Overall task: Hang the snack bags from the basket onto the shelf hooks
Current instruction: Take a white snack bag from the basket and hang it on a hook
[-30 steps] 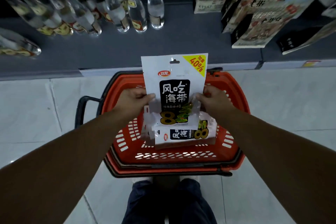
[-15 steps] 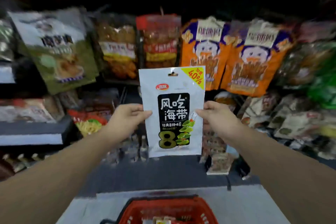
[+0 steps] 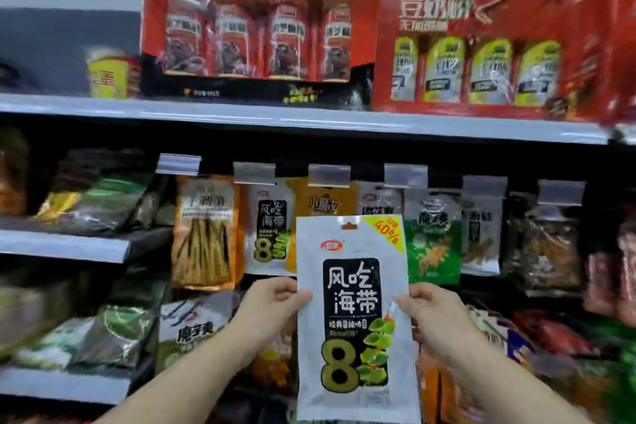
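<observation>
In front of a snack shelf, a person holds a white seaweed bag [image 3: 354, 317] upright with both hands, its printed face toward the camera and its hang hole [image 3: 349, 226] at twelve o'clock. The left hand [image 3: 272, 306] pinches the bag's edge at nine o'clock, thumb on the front and fingers behind; the right hand [image 3: 432, 315] pinches the opposite edge at three o'clock the same way. Both forearms reach up from the bottom of the view, wrists roughly level. The basket is out of view. The bag sits in front of the row of hanging packs, not yet on any hook. The step in hand appears to be carrying the bag up to its hook. A matching bag [image 3: 272, 227] hangs at about eleven o'clock from the held one, under a clear tag holder [image 3: 254, 173], so that hook looks the likely target. The next move seems to call for raising the bag, shifting it toward eleven o'clock, lining the hole with the hook's tip and pushing it on. The hook itself is hidden behind the tag holder and blur.
</observation>
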Motion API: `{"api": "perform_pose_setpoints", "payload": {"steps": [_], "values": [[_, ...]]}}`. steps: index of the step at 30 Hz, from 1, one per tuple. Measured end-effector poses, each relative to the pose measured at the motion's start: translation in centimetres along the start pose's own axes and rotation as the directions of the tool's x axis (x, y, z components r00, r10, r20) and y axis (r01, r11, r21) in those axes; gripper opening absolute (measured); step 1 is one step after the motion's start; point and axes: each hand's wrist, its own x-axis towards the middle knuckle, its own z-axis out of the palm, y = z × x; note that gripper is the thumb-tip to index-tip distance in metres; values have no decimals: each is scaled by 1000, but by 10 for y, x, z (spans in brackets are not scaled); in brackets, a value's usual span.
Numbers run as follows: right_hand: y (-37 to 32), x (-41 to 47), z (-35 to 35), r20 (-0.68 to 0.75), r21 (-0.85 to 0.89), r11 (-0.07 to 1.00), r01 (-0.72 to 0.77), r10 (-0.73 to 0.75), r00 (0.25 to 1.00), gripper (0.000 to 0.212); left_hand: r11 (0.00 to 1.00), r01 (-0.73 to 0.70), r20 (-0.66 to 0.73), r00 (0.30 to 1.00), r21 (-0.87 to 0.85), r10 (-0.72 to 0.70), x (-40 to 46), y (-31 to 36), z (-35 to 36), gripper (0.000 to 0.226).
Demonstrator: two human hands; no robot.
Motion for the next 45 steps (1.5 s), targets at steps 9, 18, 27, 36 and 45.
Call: {"api": "perform_pose_setpoints", "payload": {"steps": [9,18,27,36,45], "values": [[-23,19,29,121,-94,995,39,-27,992,19,998,60,-96,994,28,-57,-11,7,-32,15],[-24,46,118,147,-115,993,12,6,989,27,982,165,-165,975,90,-148,25,-30,-98,15],[-42,102,191,-21,-46,999,4,-5,1000,27,998,54,-69,996,39,-51,115,-40,-170,13],[-46,120,212,-187,-19,1000,24,-27,982,20,995,-96,-47,994,0,96,165,-59,-180,26],[-46,141,215,-170,-34,999,7,-12,985,21,993,-116,-63,991,-29,114,185,-66,-178,30]]}}
